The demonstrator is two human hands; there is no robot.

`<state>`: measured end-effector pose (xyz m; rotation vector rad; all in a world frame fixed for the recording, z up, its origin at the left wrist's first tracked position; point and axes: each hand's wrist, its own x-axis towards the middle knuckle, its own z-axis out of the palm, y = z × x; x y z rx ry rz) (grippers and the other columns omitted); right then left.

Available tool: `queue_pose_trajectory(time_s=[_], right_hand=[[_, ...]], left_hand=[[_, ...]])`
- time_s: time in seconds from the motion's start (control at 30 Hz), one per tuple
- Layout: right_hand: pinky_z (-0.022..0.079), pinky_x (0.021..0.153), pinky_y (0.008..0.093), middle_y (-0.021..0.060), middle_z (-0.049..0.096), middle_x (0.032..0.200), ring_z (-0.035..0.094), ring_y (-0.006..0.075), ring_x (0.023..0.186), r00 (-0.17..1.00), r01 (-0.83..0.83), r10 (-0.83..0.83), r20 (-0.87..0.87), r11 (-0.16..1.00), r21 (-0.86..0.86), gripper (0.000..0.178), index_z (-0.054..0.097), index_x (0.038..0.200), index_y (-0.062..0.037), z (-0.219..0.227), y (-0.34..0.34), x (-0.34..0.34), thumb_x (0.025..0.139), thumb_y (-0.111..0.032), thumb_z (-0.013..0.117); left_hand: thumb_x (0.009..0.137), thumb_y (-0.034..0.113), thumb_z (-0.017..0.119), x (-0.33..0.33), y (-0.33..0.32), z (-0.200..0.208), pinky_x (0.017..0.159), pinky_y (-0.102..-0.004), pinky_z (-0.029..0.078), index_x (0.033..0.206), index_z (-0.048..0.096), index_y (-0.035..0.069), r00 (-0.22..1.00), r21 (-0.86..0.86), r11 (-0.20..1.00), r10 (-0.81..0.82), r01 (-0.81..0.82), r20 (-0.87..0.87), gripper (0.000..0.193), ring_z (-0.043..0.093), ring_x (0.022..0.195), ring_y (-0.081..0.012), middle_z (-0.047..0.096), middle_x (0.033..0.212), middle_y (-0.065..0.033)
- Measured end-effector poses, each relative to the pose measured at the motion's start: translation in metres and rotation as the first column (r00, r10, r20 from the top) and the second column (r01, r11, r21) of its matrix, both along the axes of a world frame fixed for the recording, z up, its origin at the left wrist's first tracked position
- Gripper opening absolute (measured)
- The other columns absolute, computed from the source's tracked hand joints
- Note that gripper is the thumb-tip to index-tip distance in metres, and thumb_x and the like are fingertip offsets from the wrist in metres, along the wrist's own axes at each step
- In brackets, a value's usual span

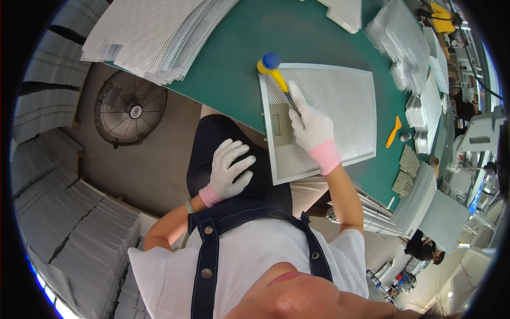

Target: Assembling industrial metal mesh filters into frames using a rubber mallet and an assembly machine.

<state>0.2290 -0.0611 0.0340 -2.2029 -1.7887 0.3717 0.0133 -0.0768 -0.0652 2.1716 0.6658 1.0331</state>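
My right hand (313, 127), in a white glove with a pink cuff, is closed around the handle of a mallet (278, 78) with a blue and yellow head. The mallet's head is over the upper left corner of a framed metal mesh filter panel (345, 114) on the green table. A grey latch plate (281, 124) is set into the panel's left side, partly beside my fingers. My left hand (229, 169), gloved the same way, rests on my lap with nothing in it, its fingers stretched out and a little apart.
Stacked mesh sheets (154, 40) lie on the table's far left, with more mesh stacks (401, 45) at the right. An orange scraper (393, 131) and grey plates (408, 165) lie right of the panel. A floor fan (133, 109) stands left of the green table (234, 69).
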Motion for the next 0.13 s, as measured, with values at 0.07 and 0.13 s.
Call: queue_pose_trajectory(time_s=[0.07,0.13], right_hand=[[0.044,0.052,0.0341,0.0122,0.055,0.065,0.056,0.0275,0.054,0.999,-0.013,0.022,0.048,0.983,-0.184,0.054,0.034,0.133,-0.0186,-0.0015,0.0050,0.0022,0.082,-0.013,0.051],[0.046,0.054,0.0377,0.0133,0.060,0.069,0.058,0.0288,0.056,0.993,-0.059,0.059,-0.099,0.998,-0.003,0.062,0.022,0.138,-0.0179,0.0022,0.0036,0.0044,0.083,-0.017,0.052]], left_hand=[[0.054,0.004,0.063,0.0002,0.0045,-0.0036,0.090,-0.0474,0.037,0.099,0.056,0.008,1.000,-0.001,1.000,-0.025,0.025,0.007,0.045,0.048,0.102,-0.0324,0.051,0.107,-0.0131],[0.055,0.005,0.064,0.0013,0.0076,-0.0080,0.091,-0.0485,0.036,0.100,0.056,0.010,0.997,-0.005,0.997,-0.071,0.071,0.019,0.046,0.048,0.102,-0.0322,0.051,0.108,-0.0128]])
